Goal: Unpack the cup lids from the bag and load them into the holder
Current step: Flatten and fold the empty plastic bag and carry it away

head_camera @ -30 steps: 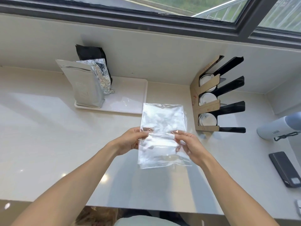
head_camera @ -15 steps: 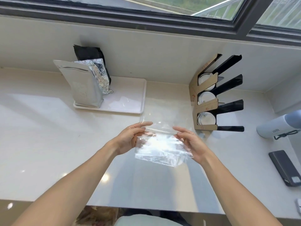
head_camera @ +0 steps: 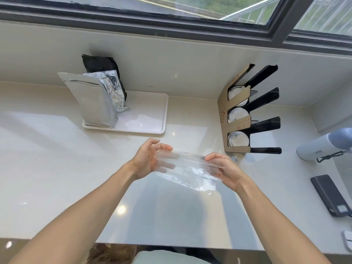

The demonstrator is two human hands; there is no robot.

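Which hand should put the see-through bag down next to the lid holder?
Probably the right hand. It grips the clear bag on the side nearer the lid holder, at the counter's right. The left hand is farther away and would cross over.

Cut off at right edge: bottle (head_camera: pixel 323 145), phone (head_camera: pixel 331 197). Lids (head_camera: pixel 238 140) half hidden in holder (head_camera: pixel 238 126). Pouch (head_camera: pixel 91 103) print illegible.

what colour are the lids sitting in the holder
White lids, clearest in the head view, in the brown-and-black holder.
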